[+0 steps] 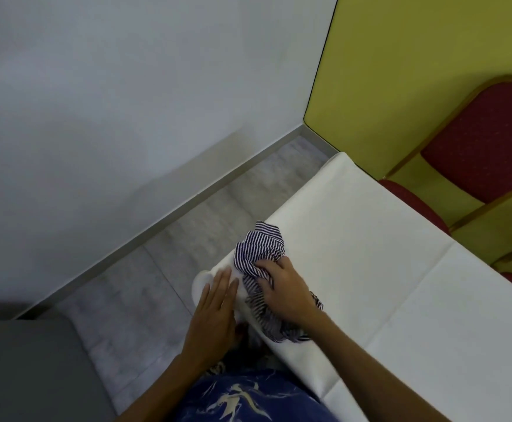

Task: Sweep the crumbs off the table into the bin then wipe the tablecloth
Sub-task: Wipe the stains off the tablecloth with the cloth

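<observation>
Head view showed a long tabletop under a plain white tablecloth (401, 269), red padded chairs (486, 147) beyond it against a yellow-green wall. At its near left edge, the right hand (282, 287) clenched a crumpled blue-and-white striped cloth (259, 248) on the fabric. Just beside it, the left hand (215, 312) lay flat and unclenched, fingers extended, grasping nothing.

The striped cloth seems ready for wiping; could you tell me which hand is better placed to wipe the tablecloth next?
Probably the right hand: it already grips the striped cloth on the white tablecloth. The left hand lies flat and open at the table's corner, holding nothing.
</observation>
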Action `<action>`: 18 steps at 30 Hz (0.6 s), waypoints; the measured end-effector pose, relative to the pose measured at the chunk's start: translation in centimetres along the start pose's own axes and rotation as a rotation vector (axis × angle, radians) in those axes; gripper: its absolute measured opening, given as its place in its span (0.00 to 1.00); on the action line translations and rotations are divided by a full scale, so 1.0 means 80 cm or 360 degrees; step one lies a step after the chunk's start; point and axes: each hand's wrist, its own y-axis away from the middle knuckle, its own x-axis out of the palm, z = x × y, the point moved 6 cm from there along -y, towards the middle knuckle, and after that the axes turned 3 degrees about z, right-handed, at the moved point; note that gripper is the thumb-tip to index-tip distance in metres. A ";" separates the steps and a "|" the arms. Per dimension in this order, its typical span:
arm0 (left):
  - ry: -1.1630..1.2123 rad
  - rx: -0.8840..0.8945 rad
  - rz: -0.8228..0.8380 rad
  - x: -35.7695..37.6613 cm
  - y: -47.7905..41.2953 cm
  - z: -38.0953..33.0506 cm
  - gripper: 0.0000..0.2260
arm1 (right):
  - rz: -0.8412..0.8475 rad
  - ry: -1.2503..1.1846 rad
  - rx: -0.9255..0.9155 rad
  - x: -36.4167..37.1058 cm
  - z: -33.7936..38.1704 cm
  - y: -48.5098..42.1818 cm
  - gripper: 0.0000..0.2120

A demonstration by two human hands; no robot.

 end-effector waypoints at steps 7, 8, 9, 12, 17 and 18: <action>0.0062 -0.0333 -0.0027 -0.013 -0.031 0.049 0.31 | -0.0620 0.0013 0.0554 -0.140 -0.163 0.001 0.15; 0.0047 -0.0326 0.0000 -0.013 -0.035 0.053 0.33 | -0.0708 -0.0080 0.0748 -0.148 -0.177 0.003 0.16; 0.0050 -0.0317 0.0017 -0.013 -0.038 0.057 0.35 | -0.0764 -0.0156 0.0881 -0.146 -0.179 0.004 0.18; 0.0092 -0.0345 0.0007 -0.015 -0.041 0.066 0.33 | -0.0779 -0.0190 0.0791 -0.107 -0.121 -0.008 0.22; 0.0107 -0.0344 0.0045 -0.016 -0.050 0.065 0.29 | -0.0347 -0.0205 0.0467 0.011 0.014 -0.008 0.18; 0.0105 -0.0306 0.0041 -0.016 -0.051 0.062 0.29 | -0.0249 -0.0191 0.0387 0.032 0.030 -0.001 0.19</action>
